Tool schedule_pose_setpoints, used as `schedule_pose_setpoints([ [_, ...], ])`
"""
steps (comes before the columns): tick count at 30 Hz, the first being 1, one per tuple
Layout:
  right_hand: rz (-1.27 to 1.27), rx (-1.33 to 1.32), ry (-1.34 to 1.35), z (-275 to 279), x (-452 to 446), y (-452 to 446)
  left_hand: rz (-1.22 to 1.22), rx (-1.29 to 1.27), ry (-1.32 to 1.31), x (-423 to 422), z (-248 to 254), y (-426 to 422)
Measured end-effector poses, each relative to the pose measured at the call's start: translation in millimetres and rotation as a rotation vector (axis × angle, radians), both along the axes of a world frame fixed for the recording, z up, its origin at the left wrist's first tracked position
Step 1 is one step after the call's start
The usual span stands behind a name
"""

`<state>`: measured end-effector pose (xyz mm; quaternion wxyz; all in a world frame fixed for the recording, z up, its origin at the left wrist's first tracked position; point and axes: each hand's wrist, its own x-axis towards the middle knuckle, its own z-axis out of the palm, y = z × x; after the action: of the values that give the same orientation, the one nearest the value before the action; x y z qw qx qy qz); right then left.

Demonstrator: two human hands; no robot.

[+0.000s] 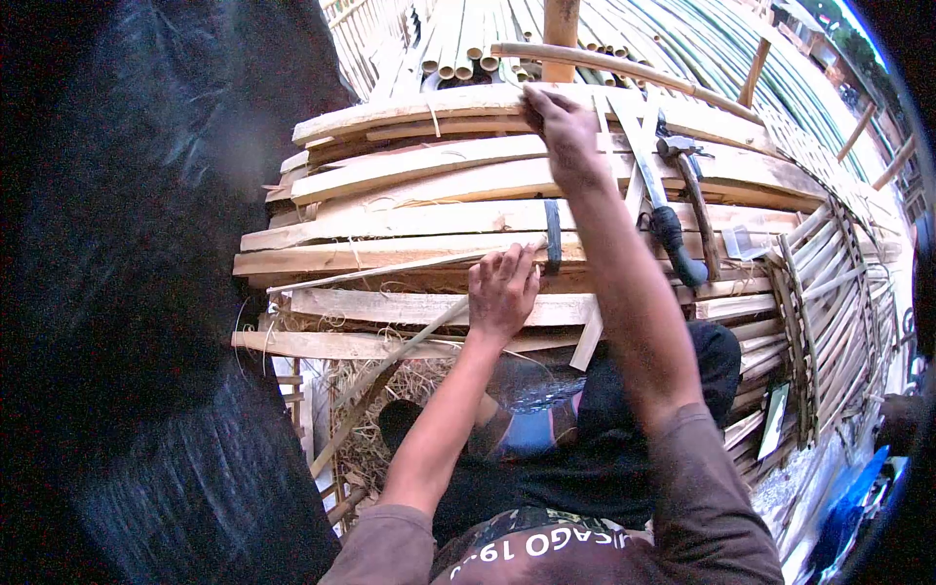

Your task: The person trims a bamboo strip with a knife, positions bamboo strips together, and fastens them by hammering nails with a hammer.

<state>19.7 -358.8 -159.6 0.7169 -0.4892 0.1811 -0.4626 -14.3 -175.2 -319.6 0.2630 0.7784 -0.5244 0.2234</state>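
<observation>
My left hand (504,292) is closed, fingers curled over the end of a thin pale strip (400,265) that stretches leftward over the planks. Just beyond its fingertips a narrow dark bar (553,236) lies across the wood. Farther away, my right hand (567,132) is over the back planks with its fingers pinched together; whatever is between them, if anything, is too small to make out. To the right of that arm are a long-bladed knife with a black handle (668,234) and a hammer (694,190), both lying on the planks (390,258).
Bamboo poles (466,58) are stacked behind, below a horizontal bamboo rail (634,68). A black sheet (166,292) hangs along the left side. Bundled split strips (834,283) lie at the right, and shavings (409,385) are piled under the planks.
</observation>
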Motion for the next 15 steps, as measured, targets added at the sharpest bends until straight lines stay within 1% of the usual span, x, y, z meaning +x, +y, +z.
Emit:
schedule_pose_setpoints([
  [2,0.125,-0.153,0.09,-17,27,21,-0.01,0.008,-0.004,1,-1,0],
  [3,0.275,-0.336,0.332,-32,46,38,-0.021,0.036,0.016,3,-2,3],
  [4,0.302,-0.659,0.683,-20,38,74,-0.03,0.063,0.036,4,-1,5],
  [6,0.402,-1.028,0.598,-41,37,101,-0.083,0.091,0.132,7,3,5],
  [8,0.44,-1.24,0.556,-50,21,106,-0.089,0.002,0.059,8,-5,6],
  [9,0.406,-1.245,0.652,-48,1,107,-0.079,-0.005,0.061,8,-8,7],
  [10,0.365,-1.251,0.747,-44,-21,103,-0.061,0.054,0.072,8,-10,7],
  [11,0.354,-1.193,0.712,-47,-41,90,-0.044,0.111,0.084,8,-10,6],
  [12,0.348,-1.138,0.679,-50,-60,75,-0.026,0.079,0.057,6,-4,4],
  [14,0.195,-0.982,0.568,-71,-90,41,-0.022,-0.033,0.025,1,6,2],
  [15,0.132,-0.903,0.604,-76,-105,30,-0.003,-0.028,-0.012,1,4,2],
])
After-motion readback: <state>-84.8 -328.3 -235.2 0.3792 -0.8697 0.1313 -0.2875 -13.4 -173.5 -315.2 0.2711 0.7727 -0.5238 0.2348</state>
